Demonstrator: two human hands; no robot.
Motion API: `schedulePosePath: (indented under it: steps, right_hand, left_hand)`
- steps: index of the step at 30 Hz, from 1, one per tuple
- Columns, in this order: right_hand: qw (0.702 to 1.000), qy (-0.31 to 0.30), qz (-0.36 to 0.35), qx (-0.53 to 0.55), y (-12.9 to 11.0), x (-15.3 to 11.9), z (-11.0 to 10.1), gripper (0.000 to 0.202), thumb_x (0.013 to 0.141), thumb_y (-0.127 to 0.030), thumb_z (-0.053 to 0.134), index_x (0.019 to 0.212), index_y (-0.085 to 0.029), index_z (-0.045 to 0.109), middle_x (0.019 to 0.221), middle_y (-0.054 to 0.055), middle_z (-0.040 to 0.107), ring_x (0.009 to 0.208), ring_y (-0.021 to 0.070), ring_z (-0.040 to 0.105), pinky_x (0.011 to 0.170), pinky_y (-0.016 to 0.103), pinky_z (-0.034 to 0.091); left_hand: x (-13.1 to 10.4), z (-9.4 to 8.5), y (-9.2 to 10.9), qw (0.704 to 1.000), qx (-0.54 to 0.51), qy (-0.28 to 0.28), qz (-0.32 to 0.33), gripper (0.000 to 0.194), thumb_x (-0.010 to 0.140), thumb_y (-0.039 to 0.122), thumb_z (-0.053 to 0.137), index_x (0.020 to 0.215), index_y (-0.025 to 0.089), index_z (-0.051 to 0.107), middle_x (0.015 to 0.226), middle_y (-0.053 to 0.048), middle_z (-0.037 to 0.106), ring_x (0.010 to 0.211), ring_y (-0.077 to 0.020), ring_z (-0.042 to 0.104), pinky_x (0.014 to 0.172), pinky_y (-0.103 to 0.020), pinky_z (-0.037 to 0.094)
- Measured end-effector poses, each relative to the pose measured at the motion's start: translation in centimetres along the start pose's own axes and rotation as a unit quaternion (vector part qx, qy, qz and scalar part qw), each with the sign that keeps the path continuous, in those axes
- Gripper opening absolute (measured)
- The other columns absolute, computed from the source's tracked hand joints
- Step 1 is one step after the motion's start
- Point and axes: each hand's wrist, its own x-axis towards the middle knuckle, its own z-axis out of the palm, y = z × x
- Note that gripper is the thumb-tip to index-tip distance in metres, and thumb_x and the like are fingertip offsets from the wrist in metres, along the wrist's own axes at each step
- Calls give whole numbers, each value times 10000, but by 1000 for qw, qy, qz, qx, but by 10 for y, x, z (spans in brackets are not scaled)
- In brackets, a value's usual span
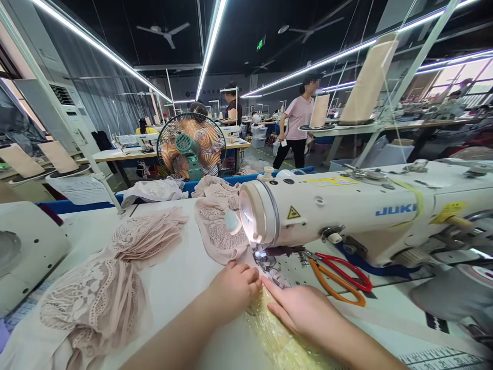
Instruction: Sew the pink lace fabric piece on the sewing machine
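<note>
My left hand point(233, 288) has its fingers curled and presses down on a piece of beige lace fabric point(277, 344) just in front of the needle area point(265, 257) of a white JUKI sewing machine point(346, 216). My right hand point(304, 311) lies flat on the same lace, fingers pointing toward the needle. The two hands almost touch at the fingertips. The machine's lamp lights the spot under the needle.
Scissors point(339, 280) with red and orange handles lie right of the needle. Stacks of pink lace pieces point(146, 236) point(92, 298) point(221, 226) cover the white table point(185, 272). A fan point(191, 146) stands behind. People work or stand further back, one in a pink top point(298, 128). Thread cones point(367, 85) stand on racks.
</note>
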Motion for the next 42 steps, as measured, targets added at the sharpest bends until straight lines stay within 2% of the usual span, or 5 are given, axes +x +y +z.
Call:
schedulePosePath:
  steps: [6, 17, 21, 31, 42]
  right_hand:
    - [1000, -2, 8, -9, -6, -1, -8, 511, 944, -327, 343, 1420, -142, 346, 741, 80, 719, 634, 298, 668, 403, 323, 112]
    - [1000, 28, 12, -6, -5, 0, 0, 496, 937, -318, 364, 1402, -147, 381, 711, 49, 717, 610, 269, 667, 390, 322, 94]
    - [999, 37, 11, 3, -6, -2, 1, 490, 938, -315, 374, 1401, -157, 384, 751, 47, 719, 653, 271, 673, 405, 319, 99]
    - [997, 75, 11, 13, -5, -2, 0, 479, 920, -331, 404, 1363, -152, 437, 750, 75, 719, 655, 266, 671, 410, 299, 167]
    - [964, 218, 52, 143, -7, -44, 20, 244, 806, -360, 531, 987, -212, 603, 838, 74, 675, 742, 244, 614, 563, 293, 394]
  left_hand:
    - [2, -3, -2, 999, 16, -15, -26, 321, 945, 199, 347, 1156, 118, 575, 1231, -100, 576, 1050, -255, 546, 918, -434, 415]
    - [4, 18, -15, 995, 66, 63, -45, 317, 923, 207, 413, 1181, 117, 575, 1210, -118, 594, 1071, -246, 551, 968, -400, 417]
    - [4, 21, -17, 993, 52, 56, -87, 367, 907, 206, 432, 1248, 134, 547, 1283, -137, 550, 1192, -287, 483, 1017, -447, 381]
    - [6, 9, -23, 980, -3, 1, -199, 414, 912, 199, 382, 1305, 243, 506, 1393, -80, 459, 1379, -318, 203, 1089, -627, 57]
    - [14, 0, -33, 961, 49, -71, -263, 500, 895, 212, 278, 1377, 228, 409, 1456, -27, 350, 1388, -298, 185, 1079, -599, 180]
